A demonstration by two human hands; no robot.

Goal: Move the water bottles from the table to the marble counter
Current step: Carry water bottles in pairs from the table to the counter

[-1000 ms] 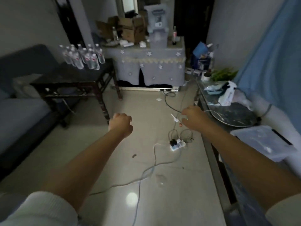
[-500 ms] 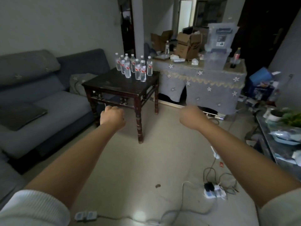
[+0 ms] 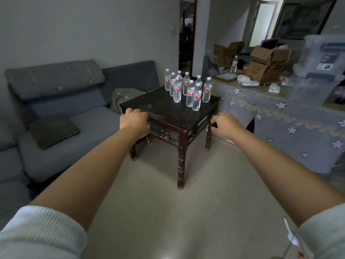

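Both arms reach forward, left hand (image 3: 134,122) fisted, right hand (image 3: 225,126) fingers loosely curled, short of the water bottles (image 3: 187,89).

Nine water bottles (image 3: 197,97) stand clustered on the dark wooden desk (image 3: 168,113), as far as I can count, since the back ones overlap. One more bottle (image 3: 234,64) stands alone on the cloth-covered desk (image 3: 280,107) behind. There are two open cardboard boxes (image 3: 265,67), one clear plastic bin (image 3: 321,58), one grey sofa (image 3: 56,101) with one dark cushion (image 3: 54,130), and two hands (image 3: 134,122).
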